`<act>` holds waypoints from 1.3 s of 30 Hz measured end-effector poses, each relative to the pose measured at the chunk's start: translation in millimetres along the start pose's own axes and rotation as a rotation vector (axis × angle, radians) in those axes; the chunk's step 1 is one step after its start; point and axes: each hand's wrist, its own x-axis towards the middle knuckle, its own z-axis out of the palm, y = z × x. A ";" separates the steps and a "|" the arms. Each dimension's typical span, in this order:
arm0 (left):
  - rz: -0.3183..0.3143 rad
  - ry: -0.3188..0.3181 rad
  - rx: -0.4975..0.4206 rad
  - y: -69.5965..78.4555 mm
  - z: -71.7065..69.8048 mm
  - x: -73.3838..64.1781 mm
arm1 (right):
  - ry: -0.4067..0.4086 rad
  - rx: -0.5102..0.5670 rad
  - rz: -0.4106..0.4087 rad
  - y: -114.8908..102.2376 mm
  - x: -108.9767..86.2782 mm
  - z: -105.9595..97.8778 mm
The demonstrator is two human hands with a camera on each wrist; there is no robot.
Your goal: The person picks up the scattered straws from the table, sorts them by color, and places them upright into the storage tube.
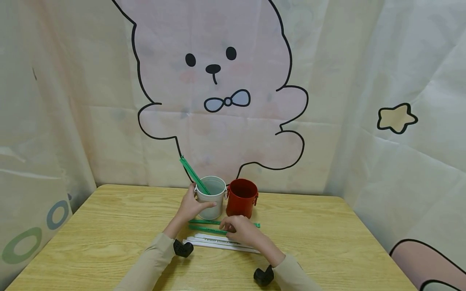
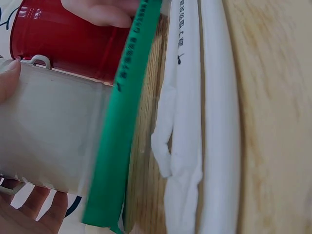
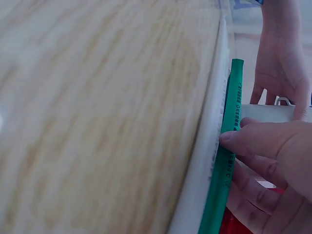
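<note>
My left hand [image 1: 189, 208] grips the side of a white bucket [image 1: 215, 211], thumb across its front and fingers behind. One green wrapped straw [image 1: 194, 176] leans inside that bucket, its top poking out to the left. My right hand [image 1: 243, 233] is in front of the red bucket [image 1: 241, 202]. Its thumb and fingers pinch the nearer green wrapped straw [image 3: 233, 109] along its length. Just behind lies another green wrapped straw [image 1: 204, 221], partly covered by the right hand.
Several white wrapped straws [image 1: 218, 241] lie side by side on the wooden table [image 1: 309, 242], nearer to me than the green ones. The red bucket stands against the white one's right side. A curtain [image 1: 225, 137] with a cartoon animal hangs behind the table.
</note>
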 end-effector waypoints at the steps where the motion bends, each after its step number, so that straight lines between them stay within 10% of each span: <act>1: 0.002 0.000 0.001 -0.1 0.0 0.0 | 0.003 0.000 -0.001 0.0 -0.4 -0.9; 39: 0.024 -0.008 -0.026 0.0 -1.4 -0.6 | 0.073 -0.022 -0.040 -2.6 -16.4 -37.2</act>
